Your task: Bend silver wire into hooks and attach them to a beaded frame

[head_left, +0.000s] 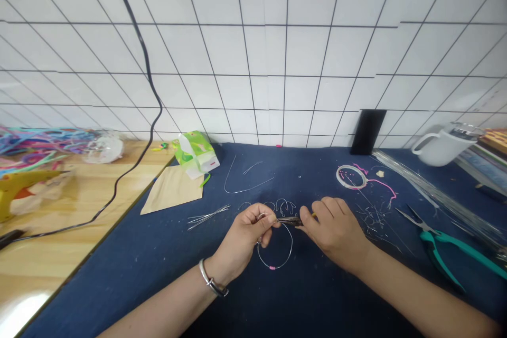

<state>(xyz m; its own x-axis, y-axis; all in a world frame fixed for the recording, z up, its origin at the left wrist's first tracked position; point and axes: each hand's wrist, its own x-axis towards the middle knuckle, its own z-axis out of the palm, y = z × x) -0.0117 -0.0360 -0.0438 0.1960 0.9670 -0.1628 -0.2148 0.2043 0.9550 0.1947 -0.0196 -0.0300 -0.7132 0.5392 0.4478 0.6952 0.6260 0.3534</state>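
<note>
My left hand [253, 227] pinches a thin wire ring [292, 245] at its top, thumb against the fingers. Small pink beads [272, 268] sit at the bottom of the ring, which hangs over the dark blue cloth. My right hand [335, 229] is closed round a pair of small dark pliers [291, 219], whose jaws reach to my left fingertips and meet the wire there. The exact grip of the jaws is hidden. Just behind the hands lie several curved wire pieces [285, 206].
Teal-handled pliers [439, 243], wire scraps [372, 219], a white ring dish [351, 177] and long wires [435, 195] lie right, near a white mug [446, 145]. Left are short wires [208, 216], a green packet [196, 150], a yellow glue gun [19, 187] and a black cable [148, 63].
</note>
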